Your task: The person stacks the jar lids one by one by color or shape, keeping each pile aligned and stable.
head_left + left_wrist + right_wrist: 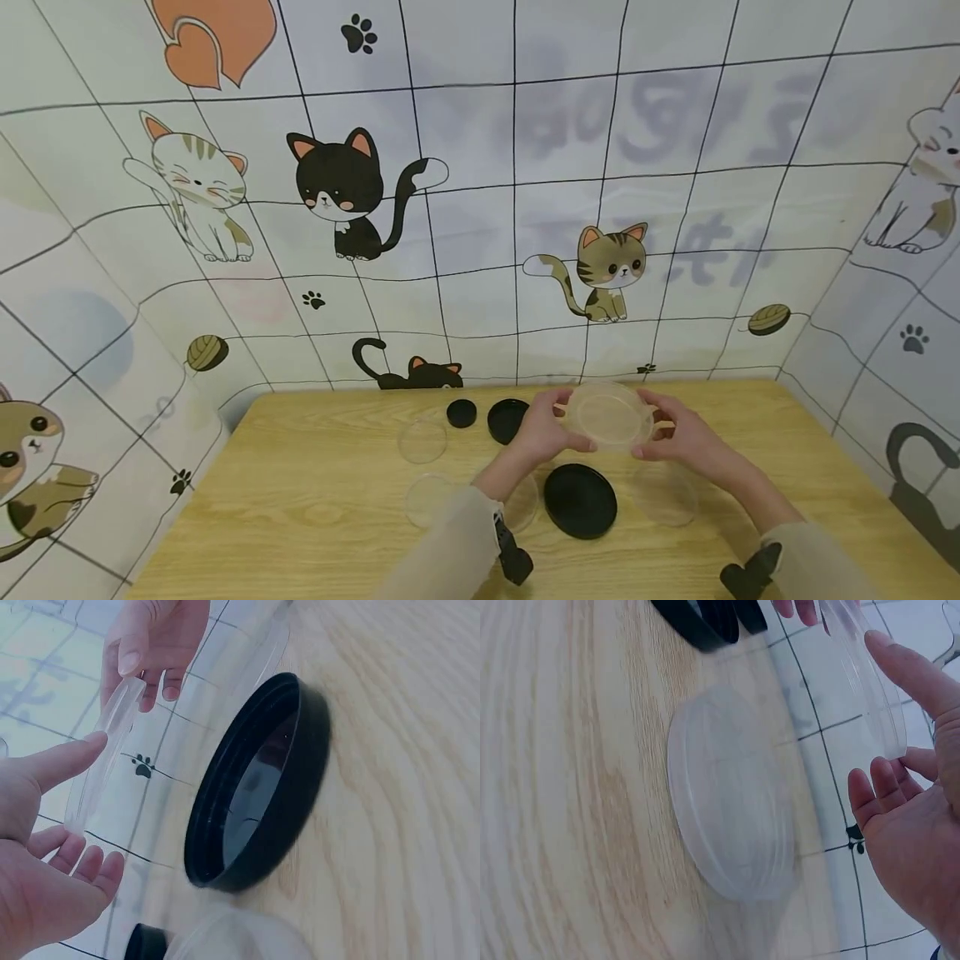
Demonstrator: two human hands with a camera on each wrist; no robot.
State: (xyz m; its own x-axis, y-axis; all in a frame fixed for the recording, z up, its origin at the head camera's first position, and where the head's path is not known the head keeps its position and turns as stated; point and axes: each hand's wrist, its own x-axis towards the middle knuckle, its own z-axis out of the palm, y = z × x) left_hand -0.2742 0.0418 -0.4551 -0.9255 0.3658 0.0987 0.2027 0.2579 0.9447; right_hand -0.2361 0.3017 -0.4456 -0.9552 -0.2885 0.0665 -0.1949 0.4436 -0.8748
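Note:
Both hands hold a round clear plastic lid (609,414) above the back of the table. My left hand (536,429) pinches its left edge and my right hand (686,437) pinches the right edge, thumbs on the near side. Seen nearly edge-on in the left wrist view, the lid (101,761) spans from thumb to fingers. Below it on the table lies a large black lid (580,501), rim up in the left wrist view. Another clear lid (731,802) lies on the table beneath my right hand.
Left of the hands are a small black lid (461,413), a medium black lid (506,421) and a clear lid (422,441). Two more clear lids lie partly behind my left sleeve (442,550). A cat-print cloth (480,208) rises behind the wooden table (300,500).

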